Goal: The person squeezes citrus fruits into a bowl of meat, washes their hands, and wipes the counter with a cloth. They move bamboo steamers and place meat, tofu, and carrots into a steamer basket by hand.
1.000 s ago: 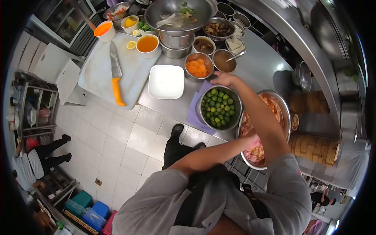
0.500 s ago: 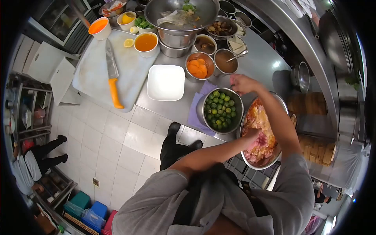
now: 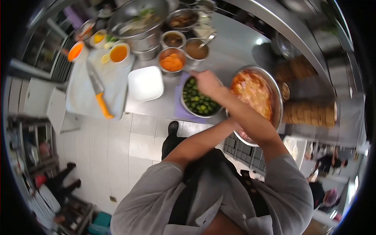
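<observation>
My right hand (image 3: 207,82) is over the upper rim of a steel bowl of small green round fruits (image 3: 200,102), its fingers pointing left and smeared by motion. Whether it holds anything is unclear. My right forearm crosses above my left wrist. Beneath that forearm, my left hand is hidden at the near side of a large oval steel bowl of reddish, sauced raw pieces (image 3: 252,92). The fruit bowl rests on a purple cloth (image 3: 178,105), beside a white square dish (image 3: 145,83).
A knife (image 3: 96,84) lies on a white cutting board (image 3: 78,92) at the left. Steel bowls and cups, including sliced carrots (image 3: 171,62), stand behind. Bamboo steamers (image 3: 309,113) are at the right. Other people are at the far left and right.
My right hand has moved left, from the fruit bowl's upper right rim to over its upper part. My left hand, visible before on the reddish pieces, is now covered. The view has shifted.
</observation>
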{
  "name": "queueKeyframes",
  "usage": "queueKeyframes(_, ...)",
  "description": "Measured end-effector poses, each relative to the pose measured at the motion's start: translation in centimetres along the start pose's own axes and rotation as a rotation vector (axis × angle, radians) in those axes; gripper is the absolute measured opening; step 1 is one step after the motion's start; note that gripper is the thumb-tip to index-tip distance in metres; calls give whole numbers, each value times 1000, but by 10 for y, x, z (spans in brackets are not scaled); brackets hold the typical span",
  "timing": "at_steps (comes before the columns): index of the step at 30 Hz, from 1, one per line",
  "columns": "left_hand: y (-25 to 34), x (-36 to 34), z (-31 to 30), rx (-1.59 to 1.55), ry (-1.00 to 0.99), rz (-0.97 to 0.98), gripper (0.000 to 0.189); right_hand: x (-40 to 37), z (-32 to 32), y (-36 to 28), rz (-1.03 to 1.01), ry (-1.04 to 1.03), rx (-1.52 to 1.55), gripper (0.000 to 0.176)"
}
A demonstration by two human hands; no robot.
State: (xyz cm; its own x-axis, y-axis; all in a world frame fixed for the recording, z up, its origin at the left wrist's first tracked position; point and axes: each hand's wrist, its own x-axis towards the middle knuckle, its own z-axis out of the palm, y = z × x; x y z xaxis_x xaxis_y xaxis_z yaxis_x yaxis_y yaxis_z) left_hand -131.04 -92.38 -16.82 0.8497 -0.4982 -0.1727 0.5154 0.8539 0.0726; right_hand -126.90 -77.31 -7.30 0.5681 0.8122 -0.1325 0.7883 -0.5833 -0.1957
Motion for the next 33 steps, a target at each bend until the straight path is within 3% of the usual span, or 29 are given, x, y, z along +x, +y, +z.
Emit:
queueKeyframes(1, -1, 9, -14, -24, -87, -100, 26, -2, 20, -4, 111, -120, -40, 61)
queueKeyframes(2, -5, 24, -20, -47, -153, -299, 28, -11, 23, -3, 21, -100, -81, 64)
queueKeyframes(3, -6, 23, -9, -32, -170, -370, 28, -11, 31, 2, 0, -50, -71, 66)
queueKeyframes(5, 8, 6, 12, 62, 160, -281, 35, -29, 26, 1, 4, 125, 32, 60)
queueKeyframes(6, 4, 3, 4, 72, 180, -272, 35, -33, 27, -3, 36, 182, 104, 58)
queueKeyframes(8, -5, 7, -13, 100, -44, -213, 40, -34, 32, -1, -23, 210, 64, 52)
queueKeyframes(9, -5, 0, -8, 92, -33, -210, 40, -33, 35, 2, -82, 215, -4, 38)
queueKeyframes(12, -4, 0, 19, 44, 64, -249, 43, -21, 57, 4, -153, 258, -44, 24)
queueKeyframes(13, -6, 2, 15, -11, 75, -199, 44, -19, 57, 2, -137, 255, -102, 37)
queueKeyframes(16, 4, -2, 16, -7, 135, -135, 45, -29, 32, 2, -27, 251, 63, 32)
queueKeyframes(18, 16, -4, 21, 57, 197, -144, 37, -59, -6, 18, 29, 413, 261, 27)
queueKeyframes(19, 14, 12, -11, 80, -26, -124, 32, -81, -25, 34, 93, 414, 362, 26)
queueKeyframes(20, 21, 5, 4, 76, -27, -122, 32, -105, -46, 53, 153, 415, 462, 26)
queueKeyframes(22, 37, -17, 58, 91, 225, 8, 30, -155, -84, 85, 385, 346, 427, 27)
queueKeyframes(24, 37, -8, 67, 90, 250, -51, 36, -193, -101, 112, 453, 256, 385, 25)
queueKeyframes(28, 17, 22, 71, 47, 173, -135, 31, -229, -85, 135, 433, 286, 402, 23)
queueKeyframes(30, 1, 34, 74, 68, 160, -48, 25, -232, -78, 138, 339, 263, 297, 20)
queueKeyframes(33, -8, 38, 78, 40, 218, -64, 22, -236, -73, 142, 372, 275, 245, 17)
